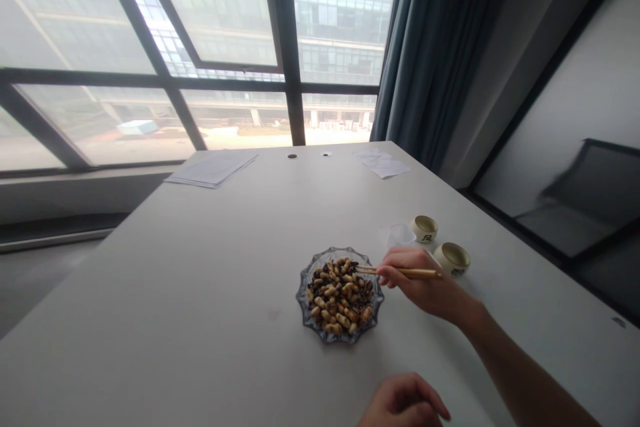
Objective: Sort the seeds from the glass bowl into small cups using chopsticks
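Observation:
A scalloped glass bowl (303, 310) holds peanuts in their shells (330, 291) mixed with small dark pieces (369, 290). My right hand (413, 280) grips a pair of wooden chopsticks (423, 274) from the bowl's right side. Their tips reach over the upper part of the heap, at a dark piece; whether they pinch it I cannot tell. Low in the view, my left hand (406, 403) rests near the table with curled fingers and nothing visible in them. Part of it is cut off by the frame's bottom edge.
Two small cream cups, a farther one (425, 229) and a nearer one (453, 259), stand beyond my right hand. A clear plastic container (400, 235) is beside them. Papers lie at the white table's (200, 293) far left (213, 169) and far right (385, 165), near the windows.

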Demonstrator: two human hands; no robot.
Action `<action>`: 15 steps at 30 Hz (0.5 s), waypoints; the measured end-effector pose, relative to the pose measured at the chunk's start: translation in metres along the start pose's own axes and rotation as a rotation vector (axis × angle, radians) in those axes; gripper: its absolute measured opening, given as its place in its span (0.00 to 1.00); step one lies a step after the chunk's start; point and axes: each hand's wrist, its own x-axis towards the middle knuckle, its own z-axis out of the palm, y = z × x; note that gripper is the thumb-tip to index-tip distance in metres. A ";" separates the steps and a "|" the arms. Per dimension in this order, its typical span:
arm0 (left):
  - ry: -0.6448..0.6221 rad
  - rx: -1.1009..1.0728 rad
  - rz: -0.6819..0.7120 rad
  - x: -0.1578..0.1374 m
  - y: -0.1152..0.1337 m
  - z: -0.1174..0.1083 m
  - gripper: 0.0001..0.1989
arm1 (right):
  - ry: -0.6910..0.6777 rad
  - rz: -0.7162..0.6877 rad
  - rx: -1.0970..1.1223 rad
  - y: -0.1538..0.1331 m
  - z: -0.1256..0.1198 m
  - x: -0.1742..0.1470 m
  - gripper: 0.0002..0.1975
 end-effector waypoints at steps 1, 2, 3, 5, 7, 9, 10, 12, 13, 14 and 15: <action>0.001 0.000 0.002 0.000 0.000 0.000 0.33 | 0.000 -0.002 -0.001 0.000 0.000 0.000 0.23; 0.002 0.000 0.006 0.000 0.000 0.000 0.33 | -0.001 -0.005 -0.003 0.000 0.000 0.001 0.23; 0.002 0.001 0.009 0.000 0.000 0.000 0.34 | -0.001 -0.008 -0.006 0.000 0.001 0.001 0.23; 0.001 0.001 0.012 0.000 0.000 0.000 0.36 | 0.006 -0.016 -0.014 0.000 0.002 0.002 0.24; -0.002 0.001 0.012 0.000 0.001 0.000 0.38 | 0.017 -0.020 -0.017 0.000 0.004 0.002 0.25; -0.006 0.000 0.011 0.000 0.002 0.000 0.38 | 0.036 -0.019 -0.008 0.000 0.007 0.001 0.25; -0.008 0.000 0.011 0.000 0.002 0.000 0.37 | 0.048 -0.018 -0.003 0.000 0.008 0.001 0.25; -0.010 0.001 0.010 -0.001 0.003 0.000 0.37 | 0.066 -0.017 0.003 0.000 0.010 0.000 0.24; -0.008 0.002 0.011 -0.001 0.004 0.000 0.37 | 0.072 -0.016 0.002 0.000 0.010 0.000 0.24; -0.007 0.003 0.011 -0.001 0.004 0.000 0.36 | 0.074 -0.016 -0.002 -0.001 0.010 -0.001 0.24; -0.007 0.004 0.011 -0.001 0.005 0.001 0.36 | 0.074 -0.015 -0.006 -0.002 0.009 -0.001 0.24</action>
